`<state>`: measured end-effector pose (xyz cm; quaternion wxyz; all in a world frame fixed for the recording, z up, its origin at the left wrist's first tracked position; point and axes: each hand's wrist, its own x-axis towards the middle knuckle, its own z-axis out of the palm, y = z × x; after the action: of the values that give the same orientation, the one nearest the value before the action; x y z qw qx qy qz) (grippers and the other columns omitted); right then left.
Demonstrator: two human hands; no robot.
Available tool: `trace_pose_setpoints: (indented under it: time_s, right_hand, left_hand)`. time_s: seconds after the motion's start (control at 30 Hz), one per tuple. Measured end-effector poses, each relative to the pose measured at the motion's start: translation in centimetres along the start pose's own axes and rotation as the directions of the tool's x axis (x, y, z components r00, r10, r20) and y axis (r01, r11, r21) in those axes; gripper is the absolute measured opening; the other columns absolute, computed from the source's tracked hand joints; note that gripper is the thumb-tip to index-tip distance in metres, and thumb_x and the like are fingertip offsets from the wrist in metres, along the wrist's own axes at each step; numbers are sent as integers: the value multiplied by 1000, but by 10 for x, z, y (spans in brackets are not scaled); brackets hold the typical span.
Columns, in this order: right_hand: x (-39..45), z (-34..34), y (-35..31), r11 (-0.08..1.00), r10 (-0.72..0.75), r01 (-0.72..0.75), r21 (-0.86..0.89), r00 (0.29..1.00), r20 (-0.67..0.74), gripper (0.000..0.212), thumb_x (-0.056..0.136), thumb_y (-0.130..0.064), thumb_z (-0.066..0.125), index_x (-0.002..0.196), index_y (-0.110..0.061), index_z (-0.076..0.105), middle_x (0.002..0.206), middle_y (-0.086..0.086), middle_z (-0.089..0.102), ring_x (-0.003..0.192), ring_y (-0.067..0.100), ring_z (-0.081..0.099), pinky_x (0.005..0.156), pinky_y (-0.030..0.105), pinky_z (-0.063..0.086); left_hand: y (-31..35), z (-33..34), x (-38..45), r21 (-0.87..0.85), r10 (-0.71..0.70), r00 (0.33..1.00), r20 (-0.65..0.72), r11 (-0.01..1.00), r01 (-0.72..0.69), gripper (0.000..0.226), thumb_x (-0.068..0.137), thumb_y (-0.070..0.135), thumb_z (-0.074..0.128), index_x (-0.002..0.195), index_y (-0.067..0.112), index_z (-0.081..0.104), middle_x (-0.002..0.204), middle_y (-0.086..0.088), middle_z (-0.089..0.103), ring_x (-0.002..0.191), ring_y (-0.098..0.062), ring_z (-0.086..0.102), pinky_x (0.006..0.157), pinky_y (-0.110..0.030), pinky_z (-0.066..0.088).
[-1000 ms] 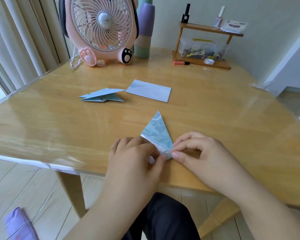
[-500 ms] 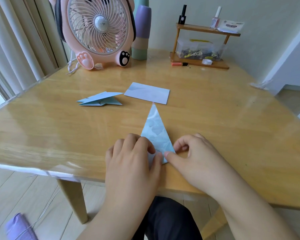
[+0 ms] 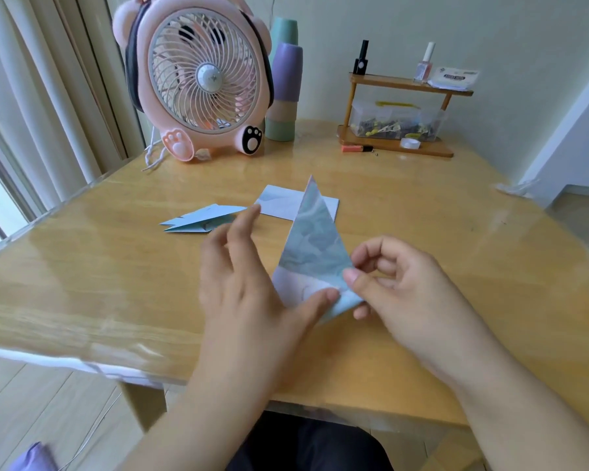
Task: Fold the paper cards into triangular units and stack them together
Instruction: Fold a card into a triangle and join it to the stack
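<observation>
A blue marbled paper triangle (image 3: 315,246) stands lifted off the wooden table (image 3: 422,232), tip pointing up and away. My right hand (image 3: 398,283) pinches its lower right corner between thumb and curled fingers. My left hand (image 3: 249,283) has its fingers spread and fairly straight, with the thumb touching the triangle's pale lower left flap. A stack of folded blue triangular units (image 3: 201,219) lies flat further back on the left. A flat unfolded card (image 3: 283,203) lies behind the raised triangle, partly hidden by it.
A pink bear-shaped fan (image 3: 201,79) stands at the back left with stacked cups (image 3: 284,83) beside it. A small wooden shelf (image 3: 405,113) with bottles and a clear box sits at the back right. The table's near edge runs just below my wrists.
The triangle was pressed flat on the table under both hands; now it is raised upright. My left hand has opened and lifted, and my right hand holds the corner.
</observation>
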<state>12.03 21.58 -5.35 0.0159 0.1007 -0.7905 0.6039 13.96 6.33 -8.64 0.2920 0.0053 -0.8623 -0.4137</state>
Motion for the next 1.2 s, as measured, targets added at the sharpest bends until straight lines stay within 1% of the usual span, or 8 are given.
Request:
trace_pose_setpoints:
  time_s: [0.1, 0.2, 0.33, 0.43, 0.57, 0.77, 1.07, 1.2]
  right_hand:
    - [21, -7, -11, 985, 0, -5, 174, 1000, 27, 14, 88, -2, 59, 82, -14, 56, 64, -9, 65, 58, 8, 60, 51, 19, 48]
    - [43, -10, -18, 975, -22, 21, 221, 1000, 1, 13, 87, -3, 60, 81, -15, 58, 67, -4, 67, 62, 8, 62, 54, 18, 49]
    - [62, -9, -22, 938, -9, 12, 346, 1000, -11, 12, 90, -21, 57, 94, -11, 60, 81, 5, 72, 76, 15, 69, 65, 23, 54]
    - [64, -8, -11, 891, 61, -96, 443, 994, 94, 42, 79, -41, 65, 106, -9, 60, 93, 7, 73, 86, 18, 68, 74, 28, 54]
    - [59, -8, 4, 933, 105, -132, 334, 990, 98, 38, 70, -39, 66, 93, -9, 67, 75, 1, 69, 69, 13, 60, 64, 24, 47]
    - [62, -6, 3, 953, 38, -60, 295, 996, 80, 11, 75, -21, 72, 67, -13, 70, 64, 0, 64, 57, 10, 55, 51, 18, 42]
    - [60, -5, 7, 977, 108, -98, 192, 993, -43, 13, 79, -21, 63, 70, -13, 69, 59, -3, 63, 52, 7, 53, 54, 22, 37]
    - [58, -6, 6, 970, 112, -107, 219, 994, -12, 14, 83, -23, 65, 74, -12, 69, 64, 0, 64, 55, 9, 50, 48, 18, 37]
  left_hand:
    - [11, -6, 39, -324, -164, 946, 281, 911, 254, 110, 49, 42, 88, 138, 41, 25, 114, 12, 55, 103, -8, 60, 84, -28, 50]
    - [12, -4, 70, -520, -143, 860, 490, 743, 421, 79, 51, 20, 89, 123, 22, 56, 101, 0, 73, 89, -15, 71, 75, -30, 55]
    - [12, 14, 83, -609, -112, 843, 526, 642, 466, 36, 68, 6, 80, 102, 9, 71, 97, -8, 75, 90, -24, 71, 71, -30, 57]
    - [9, 26, 81, -707, -167, 836, 523, 463, 535, 39, 69, 12, 74, 106, 2, 69, 105, -18, 71, 101, -37, 66, 85, -42, 55]
    - [2, 32, 75, -760, -211, 813, 542, 291, 582, 42, 70, 14, 71, 109, -2, 66, 107, -24, 68, 95, -41, 66, 83, -45, 53]
    - [-2, 27, 67, -758, -188, 782, 594, 194, 622, 20, 78, 9, 68, 97, 3, 72, 97, -18, 70, 84, -34, 66, 85, -43, 48]
    - [-15, 30, 64, -709, -288, 771, 568, 303, 636, 42, 74, 20, 73, 111, 2, 66, 112, -18, 68, 107, -33, 64, 94, -47, 49]
    - [-19, 36, 62, -732, -306, 763, 570, 232, 640, 45, 75, 19, 73, 115, 0, 63, 116, -20, 66, 107, -34, 65, 90, -45, 51]
